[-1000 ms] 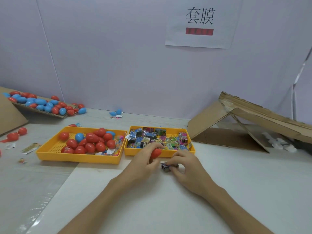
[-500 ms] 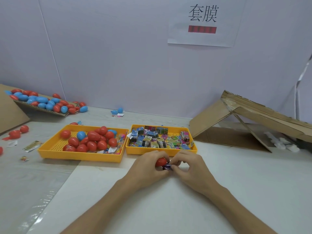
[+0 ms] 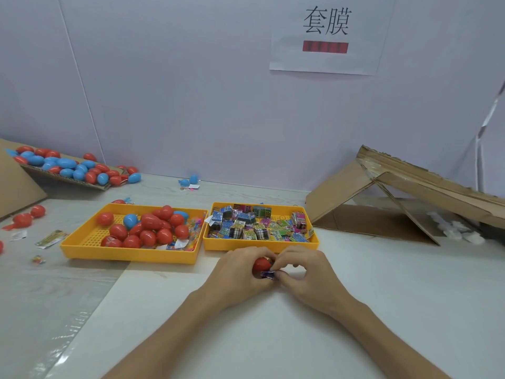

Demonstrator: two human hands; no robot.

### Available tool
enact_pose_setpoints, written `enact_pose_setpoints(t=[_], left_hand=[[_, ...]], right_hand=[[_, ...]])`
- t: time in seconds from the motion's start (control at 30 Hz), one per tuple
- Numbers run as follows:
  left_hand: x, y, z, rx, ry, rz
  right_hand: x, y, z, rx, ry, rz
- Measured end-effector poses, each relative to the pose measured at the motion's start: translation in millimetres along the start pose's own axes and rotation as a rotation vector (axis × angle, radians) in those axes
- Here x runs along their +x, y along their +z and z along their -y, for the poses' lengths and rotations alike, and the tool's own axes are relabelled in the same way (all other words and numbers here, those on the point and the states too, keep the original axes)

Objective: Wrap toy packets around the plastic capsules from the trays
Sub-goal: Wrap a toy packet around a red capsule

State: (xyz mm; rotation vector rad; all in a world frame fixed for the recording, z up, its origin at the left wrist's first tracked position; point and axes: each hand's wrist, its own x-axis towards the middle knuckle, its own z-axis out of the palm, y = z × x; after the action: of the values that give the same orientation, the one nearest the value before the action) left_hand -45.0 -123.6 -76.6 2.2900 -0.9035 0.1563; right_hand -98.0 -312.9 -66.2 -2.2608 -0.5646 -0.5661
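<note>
- Red plastic capsule (image 3: 261, 263) is held low over the desk (image 3: 396, 283), just in front of the packet tray.
- The left hand (image 3: 240, 272) curls its fingers round the capsule.
- The right hand (image 3: 306, 274) pinches a small purple toy packet (image 3: 267, 274) against the capsule's lower side.
- Behind the hands two yellow trays stand side by side: the packet tray (image 3: 261, 246) holds a heap of printed packets, and the capsule tray (image 3: 128, 255) holds mostly red capsules with a few blue ones.
- The desk is pale, with a grey wood grain at the left and back, and glossy clear film (image 3: 54, 310) over its near left part.
- More red and blue capsules lie on a tilted cardboard slab (image 3: 65, 178) far left.
- Folded cardboard (image 3: 410, 184) leans tent-like at the right.
- Pale lilac wall panels (image 3: 177, 91) close the room, bearing a paper sign (image 3: 325, 36).
</note>
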Motion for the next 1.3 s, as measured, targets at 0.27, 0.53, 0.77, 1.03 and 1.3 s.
enact_pose_setpoints(t=[0.27,0.53,0.77,1.03,1.3], left_hand=[[1,-4,-3,-0.036,0.002,0.032],[0,-14,-1,-0.133,-0.095,0.167],[1,-18,-7,-0.337,-0.149,0.099],[2,-17,-9,-0.468,-0.086,-0.112],[3,-15,-14,-0.592,-0.078,-0.114]], right_hand=[[2,2,17,0.318,0.122,0.007],[11,-18,-1,0.481,0.366,-0.251],[12,-21,-7,0.419,0.395,-0.245],[7,-16,2,0.309,0.313,-0.072],[7,-14,12,0.369,0.269,-0.038]])
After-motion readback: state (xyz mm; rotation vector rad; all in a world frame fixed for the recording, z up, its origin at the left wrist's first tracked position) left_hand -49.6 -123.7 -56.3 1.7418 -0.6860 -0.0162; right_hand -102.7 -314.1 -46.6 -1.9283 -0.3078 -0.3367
